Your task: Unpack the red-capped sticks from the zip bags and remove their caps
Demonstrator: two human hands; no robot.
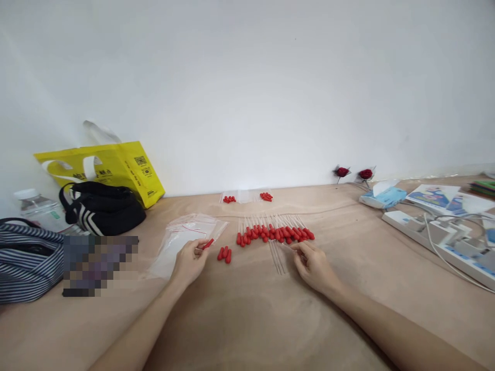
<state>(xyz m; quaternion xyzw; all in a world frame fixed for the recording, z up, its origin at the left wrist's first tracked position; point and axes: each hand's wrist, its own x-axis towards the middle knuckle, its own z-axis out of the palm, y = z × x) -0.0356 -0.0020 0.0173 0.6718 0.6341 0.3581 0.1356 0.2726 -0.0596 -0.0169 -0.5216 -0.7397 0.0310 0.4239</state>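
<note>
My left hand (190,260) is closed and pinches a small red rubber cap (208,243) over the edge of a clear zip bag (185,234). Two or three loose red caps (225,254) lie just right of it. My right hand (312,265) is closed on a thin clear tube (288,247), beside a few bare clear tubes (277,257) on the table. Behind both hands lies a row of several clear tubes with red caps (275,233).
Small bags with red caps (247,197) lie by the wall. At left are a yellow bag (112,167), a black striped bag (102,208), a water bottle (36,206) and a striped pouch (27,257). At right: two red roses (352,173), tissues (382,196), booklets (444,199), a power strip (444,239).
</note>
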